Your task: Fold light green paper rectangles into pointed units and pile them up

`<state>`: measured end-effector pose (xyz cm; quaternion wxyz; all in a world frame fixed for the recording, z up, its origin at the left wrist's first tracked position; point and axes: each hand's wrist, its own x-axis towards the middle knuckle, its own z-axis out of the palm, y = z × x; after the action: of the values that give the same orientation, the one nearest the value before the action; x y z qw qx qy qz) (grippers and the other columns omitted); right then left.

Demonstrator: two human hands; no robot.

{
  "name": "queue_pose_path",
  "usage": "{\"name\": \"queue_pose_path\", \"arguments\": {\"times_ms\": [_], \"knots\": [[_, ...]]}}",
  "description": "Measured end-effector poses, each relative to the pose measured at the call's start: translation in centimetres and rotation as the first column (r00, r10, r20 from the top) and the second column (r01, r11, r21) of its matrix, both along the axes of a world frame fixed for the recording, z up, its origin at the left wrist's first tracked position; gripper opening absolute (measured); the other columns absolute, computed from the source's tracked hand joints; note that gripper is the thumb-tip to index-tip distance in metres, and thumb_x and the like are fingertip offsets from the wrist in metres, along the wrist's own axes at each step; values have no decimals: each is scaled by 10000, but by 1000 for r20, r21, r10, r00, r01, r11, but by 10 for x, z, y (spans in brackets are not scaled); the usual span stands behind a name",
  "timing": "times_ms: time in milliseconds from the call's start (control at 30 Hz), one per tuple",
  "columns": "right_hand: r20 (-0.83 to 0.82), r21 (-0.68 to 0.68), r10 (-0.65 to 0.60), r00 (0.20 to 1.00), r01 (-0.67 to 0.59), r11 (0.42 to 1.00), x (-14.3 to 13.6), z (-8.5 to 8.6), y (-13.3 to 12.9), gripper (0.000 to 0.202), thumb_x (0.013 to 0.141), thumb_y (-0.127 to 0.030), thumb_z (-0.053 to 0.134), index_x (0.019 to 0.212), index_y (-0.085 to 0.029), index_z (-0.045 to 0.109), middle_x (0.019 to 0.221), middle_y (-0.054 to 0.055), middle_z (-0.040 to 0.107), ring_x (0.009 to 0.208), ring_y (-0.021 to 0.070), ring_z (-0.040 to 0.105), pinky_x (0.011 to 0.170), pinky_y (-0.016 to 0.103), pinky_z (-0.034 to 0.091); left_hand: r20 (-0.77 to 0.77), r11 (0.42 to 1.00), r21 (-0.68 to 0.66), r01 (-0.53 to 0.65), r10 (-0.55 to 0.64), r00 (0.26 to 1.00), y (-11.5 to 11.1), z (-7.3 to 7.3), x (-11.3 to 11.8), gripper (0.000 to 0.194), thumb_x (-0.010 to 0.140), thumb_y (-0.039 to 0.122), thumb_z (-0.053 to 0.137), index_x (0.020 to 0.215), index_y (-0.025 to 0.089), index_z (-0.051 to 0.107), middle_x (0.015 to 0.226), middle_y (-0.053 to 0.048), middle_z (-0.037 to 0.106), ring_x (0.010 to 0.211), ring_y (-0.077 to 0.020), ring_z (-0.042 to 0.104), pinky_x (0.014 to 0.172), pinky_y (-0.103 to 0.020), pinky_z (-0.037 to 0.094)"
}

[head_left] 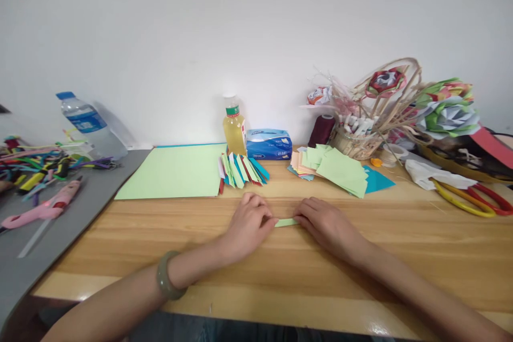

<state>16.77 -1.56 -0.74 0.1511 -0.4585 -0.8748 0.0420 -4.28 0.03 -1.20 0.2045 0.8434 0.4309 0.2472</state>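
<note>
as we look down on the pale, striped wooden table (280, 272), we have a narrow light-green paper strip (286, 222) spanning the gap from our left hand (248, 222) to our right hand (331, 224)! on the left, thumb and curled fingers are clamped on one end; on the right, the fingers sit close together, pinching the other. (a smooth grey-green bangle (163, 276) circles our left forearm (200, 262), folks.) just beyond the left hand we've got a fanned row of folded multicoloured papers (242, 170); beyond the right, a loose stack of light-green paper pieces (340, 171). further back, a blue plastic tissue pack (269, 144) sits beside a clear bottle of yellow liquid (234, 131).
</note>
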Motion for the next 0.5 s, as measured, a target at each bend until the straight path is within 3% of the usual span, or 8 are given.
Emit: {"name": "queue_pose_path", "arguments": {"times_ms": [200, 500], "knots": [[49, 27, -36, 998, 34, 999, 0, -2, 3, 156, 894, -199, 468, 784, -157, 570, 767, 64, 601, 721, 202, 538, 678, 316, 414, 13, 998, -38, -52, 52, 999, -4, 0, -4, 136, 809, 212, 610, 680, 168, 604, 856, -33, 561, 930, -197, 453, 838, -368, 418], [107, -35, -32, 994, 36, 999, -3, 5, 8, 128, 875, -179, 490, 766, -161, 553, 777, 62, 616, 723, 201, 544, 696, 315, 403, -114, 996, 61, -58, 64, 991, -4, -1, 4, 118, 811, 153, 496, 711, 170, 557, 861, -48, 507, 921, -208, 430, 822, -372, 422]]}}
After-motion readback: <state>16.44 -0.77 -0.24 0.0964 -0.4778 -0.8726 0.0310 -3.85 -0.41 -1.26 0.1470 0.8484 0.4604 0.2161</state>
